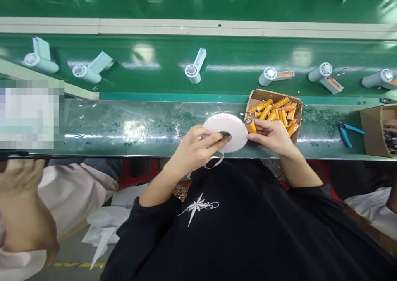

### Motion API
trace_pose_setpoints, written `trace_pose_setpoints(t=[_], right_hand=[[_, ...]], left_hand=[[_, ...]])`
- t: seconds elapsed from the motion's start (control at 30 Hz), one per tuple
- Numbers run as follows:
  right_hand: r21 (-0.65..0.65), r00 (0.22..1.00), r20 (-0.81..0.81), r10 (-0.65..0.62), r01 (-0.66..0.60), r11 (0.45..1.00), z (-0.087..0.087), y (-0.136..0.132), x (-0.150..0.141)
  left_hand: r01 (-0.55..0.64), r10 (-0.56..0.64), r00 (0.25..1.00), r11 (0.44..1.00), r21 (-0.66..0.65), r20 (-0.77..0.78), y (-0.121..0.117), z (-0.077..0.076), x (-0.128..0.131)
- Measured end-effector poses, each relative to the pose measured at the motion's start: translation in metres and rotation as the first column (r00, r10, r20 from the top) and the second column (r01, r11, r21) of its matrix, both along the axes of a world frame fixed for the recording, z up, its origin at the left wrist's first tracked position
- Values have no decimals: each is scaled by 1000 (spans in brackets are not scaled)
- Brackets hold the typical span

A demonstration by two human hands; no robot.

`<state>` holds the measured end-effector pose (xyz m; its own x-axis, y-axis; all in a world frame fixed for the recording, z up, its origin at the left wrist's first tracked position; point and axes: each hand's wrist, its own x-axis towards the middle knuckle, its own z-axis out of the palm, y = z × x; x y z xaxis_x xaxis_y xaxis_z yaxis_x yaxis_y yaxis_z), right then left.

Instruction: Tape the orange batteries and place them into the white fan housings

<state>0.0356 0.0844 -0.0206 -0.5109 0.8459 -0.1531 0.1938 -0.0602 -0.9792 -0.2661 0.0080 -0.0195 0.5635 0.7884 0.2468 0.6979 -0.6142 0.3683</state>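
Note:
My left hand grips a flat white roll of tape, its fingers at the dark hole in the middle. A loose strip of tape curls down below the roll. In my right hand is an orange battery, pinched between thumb and fingers, its end close to the roll's right edge. Whether battery and roll touch I cannot tell. Just behind my right hand a cardboard box holds several more orange batteries with thin wires.
Pale blue fan housings with handles lie along the green conveyor belt beyond the bench. Blue-handled cutters lie to the right, beside another cardboard box. A co-worker's arm is at the left.

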Motion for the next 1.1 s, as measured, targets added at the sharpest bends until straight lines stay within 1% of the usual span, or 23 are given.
trace_pose_setpoints(t=[0.1,0.17,0.2,0.23,0.3,0.37,0.4,0.43,0.47,0.5,0.57,0.6,0.63,0.67,0.7,0.73,0.77,0.83,0.9,0.97,1.0,1.03,1.1], right_hand=[[110,968,216,125,-151,982,32,24,19],[138,958,251,141,-180,974,45,34,27],[140,968,224,116,-149,979,46,36,26],[143,983,172,60,-85,986,43,35,23],[159,991,18,-133,128,979,26,27,8],[179,923,-145,-355,377,909,1,16,-13],[180,874,-206,-440,476,861,-12,11,-22],[176,838,-241,-489,534,827,-22,9,-27],[170,825,-252,-506,553,816,-29,10,-27],[172,827,-249,-504,550,817,-33,15,-20],[225,835,-250,-491,543,809,-27,32,9],[279,816,-275,-508,573,770,-21,42,30],[343,769,-337,-544,638,689,-13,50,52],[386,710,-419,-567,704,596,-5,57,73],[401,667,-470,-578,744,533,0,59,90],[406,649,-485,-586,761,507,3,58,102],[406,646,-479,-594,763,503,3,55,108],[405,688,-399,-606,725,557,-4,44,102],[396,769,-297,-566,638,660,-15,39,79],[358,856,-224,-466,517,777,-20,44,46],[329,884,-214,-415,465,821,-19,50,30],[299,900,-220,-378,430,852,-15,58,16],[240,900,-253,-355,414,878,-2,72,-3]], left_hand=[[16,-16,1000,1000,-5,-11,13,12,4],[-3,3,1000,1000,-17,-13,19,15,9],[-18,18,1000,1000,-13,-14,20,15,13],[-39,39,999,999,5,-11,21,14,17],[-110,108,994,991,76,19,20,9,27],[-216,206,975,965,149,77,17,2,39],[-263,247,963,950,169,106,15,-2,45],[-286,266,955,943,173,129,12,-5,51],[-273,250,957,949,160,148,8,-9,55],[-213,191,968,968,135,163,4,-12,57],[-23,12,982,998,57,187,-7,-22,51],[44,-45,981,999,12,188,-12,-29,42],[58,-50,983,998,-37,174,-17,-37,30],[12,2,990,996,-91,142,-20,-48,14],[-83,98,991,985,-149,96,-22,-59,-4],[-191,205,978,959,-208,47,-22,-71,-22],[-284,297,955,922,-264,9,-17,-82,-38],[-417,437,900,853,-313,-8,4,-97,-60],[-505,530,847,829,-242,46,47,-101,-60],[-568,577,812,816,-105,91,108,-95,-44],[-588,591,803,806,-64,70,141,-89,-32],[-605,607,795,794,-51,17,174,-83,-20],[-599,597,801,797,-76,-47,231,-73,-1]])
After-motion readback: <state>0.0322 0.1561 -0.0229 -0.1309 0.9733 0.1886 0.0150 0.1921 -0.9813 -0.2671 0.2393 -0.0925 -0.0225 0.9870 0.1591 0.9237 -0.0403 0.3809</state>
